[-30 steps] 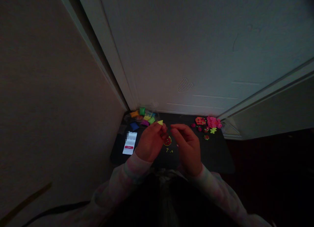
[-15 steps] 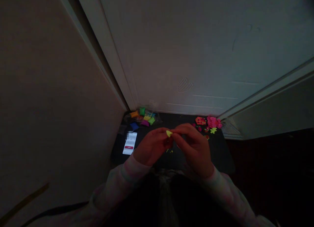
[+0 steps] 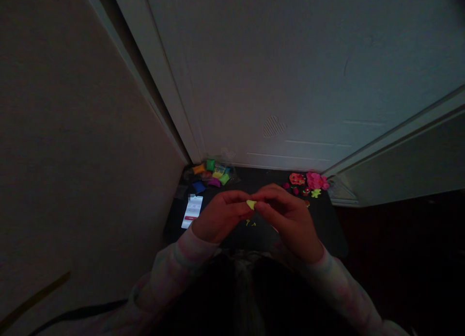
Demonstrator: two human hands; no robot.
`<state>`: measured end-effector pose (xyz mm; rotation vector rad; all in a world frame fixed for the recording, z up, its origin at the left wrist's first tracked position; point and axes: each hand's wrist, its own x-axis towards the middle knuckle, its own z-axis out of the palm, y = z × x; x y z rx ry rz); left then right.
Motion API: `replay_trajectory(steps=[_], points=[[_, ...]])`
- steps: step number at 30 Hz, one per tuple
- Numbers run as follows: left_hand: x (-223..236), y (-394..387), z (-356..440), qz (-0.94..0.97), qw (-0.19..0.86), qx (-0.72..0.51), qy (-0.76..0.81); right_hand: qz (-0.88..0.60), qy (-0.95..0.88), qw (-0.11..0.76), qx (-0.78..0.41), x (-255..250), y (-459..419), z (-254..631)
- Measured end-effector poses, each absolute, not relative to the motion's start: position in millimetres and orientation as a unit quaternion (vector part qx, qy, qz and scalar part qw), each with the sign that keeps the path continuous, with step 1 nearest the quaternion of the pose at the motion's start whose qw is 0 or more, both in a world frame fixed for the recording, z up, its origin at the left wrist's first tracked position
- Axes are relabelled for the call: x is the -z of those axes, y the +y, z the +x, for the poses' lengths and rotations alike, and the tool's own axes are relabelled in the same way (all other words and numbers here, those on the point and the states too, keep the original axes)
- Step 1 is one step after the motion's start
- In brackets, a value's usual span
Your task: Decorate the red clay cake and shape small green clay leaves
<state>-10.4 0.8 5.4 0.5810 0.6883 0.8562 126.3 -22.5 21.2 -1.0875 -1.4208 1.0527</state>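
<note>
We have a small yellow clay piece [image 3: 251, 205] pinched between the fingertips of both hands, over the middle of the dark tabletop [image 3: 325, 229]. Our left hand [image 3: 218, 217] grasps it from the left, and our right hand [image 3: 290, 219] grasps it from the right, thumb pressed against its edge; the fingertips of the two hands nearly meet around it.

Just on the near side of our fingers, two tiny yellow bits [image 3: 254, 224] lie side by side on the tabletop. To the left of our left hand we have a phone [image 3: 192, 211] lying face up, its screen lit. On the far left is a cluster of coloured packets: a blue packet [image 3: 198, 186] nearest to the phone, a purple packet [image 3: 214, 182] and a lime packet [image 3: 224, 179] to its right, and an orange packet [image 3: 199, 169] and a green packet [image 3: 210, 165] farther back.

On the far right, well apart from these, sit a ruffled pink shape [image 3: 317, 181], a speckled orange shape [image 3: 297, 179] to its left and a lobed yellow-green shape [image 3: 316, 193] on its near side. Behind everything, a striped heart [image 3: 274, 126] marks the pale upright panel [image 3: 232, 74].
</note>
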Motion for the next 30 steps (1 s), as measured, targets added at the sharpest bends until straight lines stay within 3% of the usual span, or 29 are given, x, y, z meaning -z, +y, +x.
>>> replay_trajectory(steps=[7,21,30], points=[[-2,5,-15,0.354,0.768,-0.387,0.367,-0.459,-0.524,0.492,-0.522,-24,-21,128],[-9,4,-16,0.408,0.729,-0.4,0.376,-0.432,-0.477,0.534,-0.548,-14,-25,124],[-29,-2,-21,0.554,0.61,-0.412,0.389,-0.373,-0.357,0.538,-0.666,-7,-22,124]])
